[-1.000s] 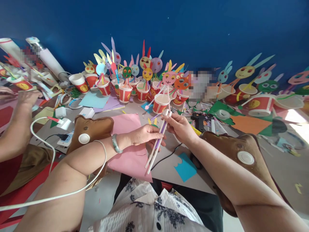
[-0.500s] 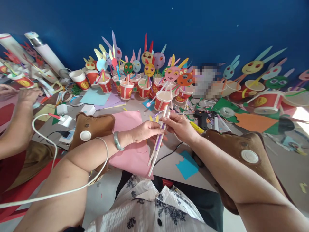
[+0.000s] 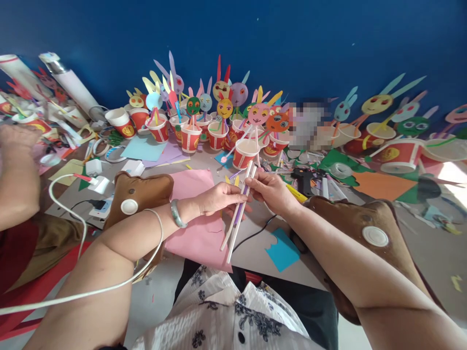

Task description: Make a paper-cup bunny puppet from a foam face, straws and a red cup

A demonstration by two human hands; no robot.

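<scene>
My left hand pinches a small bundle of long, thin white strips, with a purple strip among them. Close by on its right, the thumb and fingers of my right hand grip the same bundle near its upper end. The strips slant down toward me, their lower ends loose over the edge of a pink paper sheet. Whether they are paper or plastic I cannot tell. Just beyond my fingertips stands a red-and-white paper cup with a pink paper-faced figure in it.
More paper cups with rabbit-like figures line the blue wall. Brown cushions flank my arms. A black glue gun lies at right, blue paper nearer. A white cable crosses my left forearm; another person's arm is at far left.
My hands keep their grip on the strips, whose lower ends have shifted slightly. At far left, the other person's hand has moved up and left. The view has turned a little.
</scene>
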